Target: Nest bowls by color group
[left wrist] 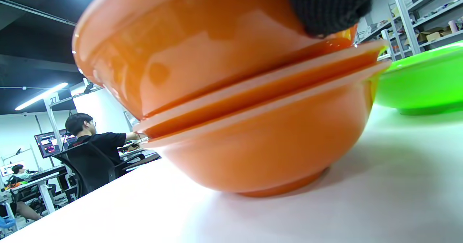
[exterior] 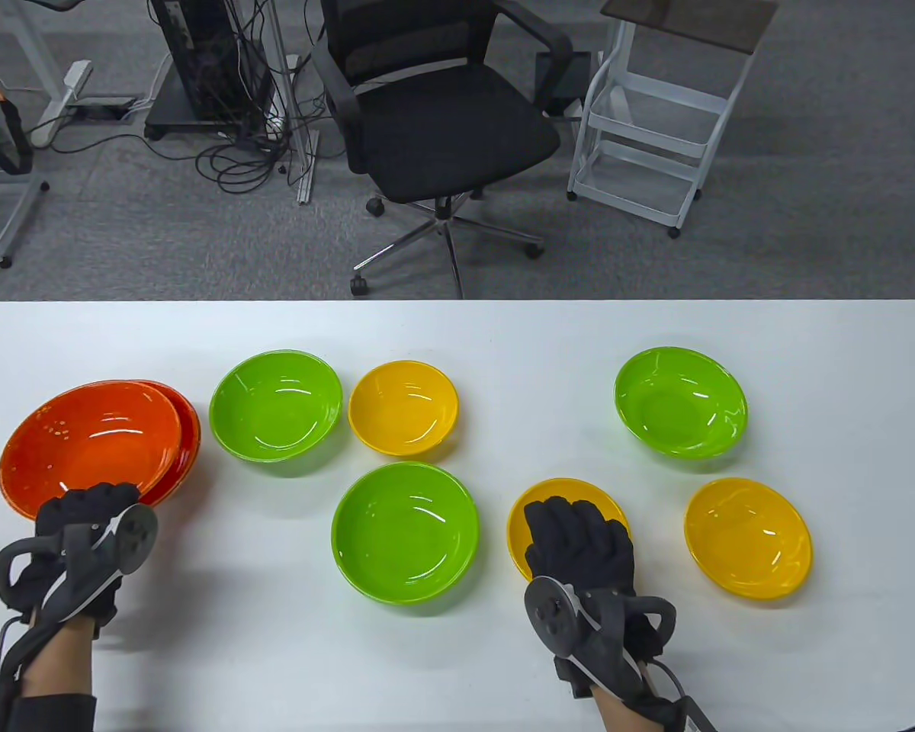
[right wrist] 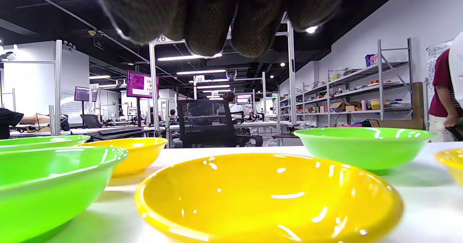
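A stack of orange bowls (exterior: 191,435) stands at the table's left. The top orange bowl (exterior: 91,450) lies tilted in it. My left hand (exterior: 84,507) grips that bowl's near rim; in the left wrist view a fingertip (left wrist: 325,8) presses on the top bowl (left wrist: 181,47) above the lower bowls (left wrist: 260,149). My right hand (exterior: 579,534) hovers open over a yellow bowl (exterior: 572,489); in the right wrist view its fingers (right wrist: 213,15) hang above that bowl (right wrist: 267,196) without touching. Two more yellow bowls (exterior: 402,408) (exterior: 747,537) and three green bowls (exterior: 276,404) (exterior: 404,531) (exterior: 680,402) stand singly.
The white table (exterior: 503,335) ends at its far edge, with an office chair (exterior: 442,114) and a white cart (exterior: 656,130) on the floor beyond. A green bowl (left wrist: 423,80) sits close to the right of the orange stack.
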Demonstrator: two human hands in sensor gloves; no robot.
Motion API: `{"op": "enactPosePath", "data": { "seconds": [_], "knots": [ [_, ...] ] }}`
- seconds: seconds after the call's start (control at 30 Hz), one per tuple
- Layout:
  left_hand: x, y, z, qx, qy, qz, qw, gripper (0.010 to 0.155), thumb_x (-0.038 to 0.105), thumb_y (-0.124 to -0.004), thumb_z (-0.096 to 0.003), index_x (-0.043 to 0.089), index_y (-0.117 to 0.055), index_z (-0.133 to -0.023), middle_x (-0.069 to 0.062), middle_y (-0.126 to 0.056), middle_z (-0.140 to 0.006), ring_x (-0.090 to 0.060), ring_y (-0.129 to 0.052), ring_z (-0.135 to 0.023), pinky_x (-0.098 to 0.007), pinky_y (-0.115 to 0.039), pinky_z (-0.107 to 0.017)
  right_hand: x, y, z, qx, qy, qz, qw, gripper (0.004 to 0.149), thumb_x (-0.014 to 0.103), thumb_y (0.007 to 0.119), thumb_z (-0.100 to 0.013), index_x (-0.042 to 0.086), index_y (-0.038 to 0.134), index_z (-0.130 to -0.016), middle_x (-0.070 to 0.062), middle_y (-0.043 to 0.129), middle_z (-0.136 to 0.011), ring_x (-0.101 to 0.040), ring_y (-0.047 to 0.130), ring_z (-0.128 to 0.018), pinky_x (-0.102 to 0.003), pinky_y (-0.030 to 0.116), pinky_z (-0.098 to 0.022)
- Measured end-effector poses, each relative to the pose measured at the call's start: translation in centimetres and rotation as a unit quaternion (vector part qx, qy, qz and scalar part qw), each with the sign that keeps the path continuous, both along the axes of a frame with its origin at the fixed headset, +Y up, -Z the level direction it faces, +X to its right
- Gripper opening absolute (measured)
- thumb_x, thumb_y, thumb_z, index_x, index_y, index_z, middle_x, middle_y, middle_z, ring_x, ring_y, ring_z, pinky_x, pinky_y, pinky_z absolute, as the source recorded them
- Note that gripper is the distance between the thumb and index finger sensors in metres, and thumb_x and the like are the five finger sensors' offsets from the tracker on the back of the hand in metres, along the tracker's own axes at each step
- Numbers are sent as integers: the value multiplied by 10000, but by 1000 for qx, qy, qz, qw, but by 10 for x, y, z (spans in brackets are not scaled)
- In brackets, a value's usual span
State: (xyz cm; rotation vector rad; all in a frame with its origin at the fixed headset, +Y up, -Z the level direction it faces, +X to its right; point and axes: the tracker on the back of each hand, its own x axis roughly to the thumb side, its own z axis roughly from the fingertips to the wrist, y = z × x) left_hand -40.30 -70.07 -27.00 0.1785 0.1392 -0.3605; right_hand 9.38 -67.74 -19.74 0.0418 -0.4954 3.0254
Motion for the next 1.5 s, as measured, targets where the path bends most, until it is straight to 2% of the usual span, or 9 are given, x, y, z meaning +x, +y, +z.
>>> {"op": "enactPosePath", "data": {
  "seconds": [0.13,0.3,0.47,0.6,0.67,0.8,1.03,1.2,1.5],
  "knots": [
    [3,-3,-1,-9,-2,-4,1000,390,403,-683,-480,349,-789,-851,51,-939,-833,-234,-989,-845,-489,-792,-721,-1,0,0,-2,2,2,1000,528,405,725,-523,319,591,-1026,57,677,-1102,-273,721,-1050,-547,588,-787],
    [-2,-8,-2,-11,0,68,998,424,390,-634,-487,326,-772,-883,25,-929,-864,-269,-953,-890,-532,-748,-741,1,0,1,-2,2,-3,1000,527,403,725,-522,317,594,-1025,54,682,-1099,-275,725,-1047,-548,589,-785],
    [-5,-14,-3,-41,-1,59,997,454,414,-614,-503,328,-732,-933,24,-895,-931,-276,-919,-937,-535,-706,-778,3,-1,0,-10,2,-13,1000,526,403,726,-521,316,597,-1024,52,682,-1100,-275,724,-1048,-550,588,-784],
    [-3,-17,-2,-77,-10,79,994,564,481,-631,-502,279,-636,-1028,-30,-779,-1062,-330,-762,-1058,-552,-641,-802,5,-1,-1,-11,0,-18,1000,526,402,726,-522,318,595,-1024,52,683,-1099,-275,723,-1049,-551,587,-785],
    [7,-15,2,-62,-24,58,996,637,505,-639,-495,245,-559,-1070,-63,-694,-1116,-365,-695,-1086,-564,-607,-811,6,-2,-1,-11,0,-21,1000,526,402,725,-522,317,595,-1024,53,682,-1099,-276,723,-1048,-551,587,-785],
    [49,-4,15,-43,-111,15,993,710,531,-653,-483,219,-488,-1099,-92,-625,-1150,-388,-647,-1101,-569,-581,-817,9,-1,-2,-14,-3,-30,999,525,401,724,-523,316,596,-1025,53,682,-1099,-274,723,-1047,-550,587,-785],
    [148,25,55,-17,-275,68,959,736,561,-661,-473,230,-494,-1109,-95,-620,-1173,-426,-660,-1102,-597,-601,-807,18,-3,-2,-15,-10,-44,999,521,398,726,-522,312,602,-1020,46,689,-1094,-276,732,-1040,-551,593,-779],
    [198,26,61,-58,-307,107,944,754,576,-659,-470,232,-485,-1119,-98,-605,-1185,-424,-656,-1109,-595,-591,-818,28,-9,-6,-28,-27,-48,998,519,397,725,-521,312,603,-1019,49,691,-1091,-272,734,-1039,-550,596,-777],
    [257,-6,53,-140,-328,98,929,823,633,-666,-440,218,-482,-1127,-115,-592,-1194,-440,-649,-1110,-604,-589,-816,44,-14,-9,-42,-47,-76,995,516,393,725,-521,307,608,-1016,43,694,-1088,-276,735,-1035,-551,597,-774]
  ]
}}
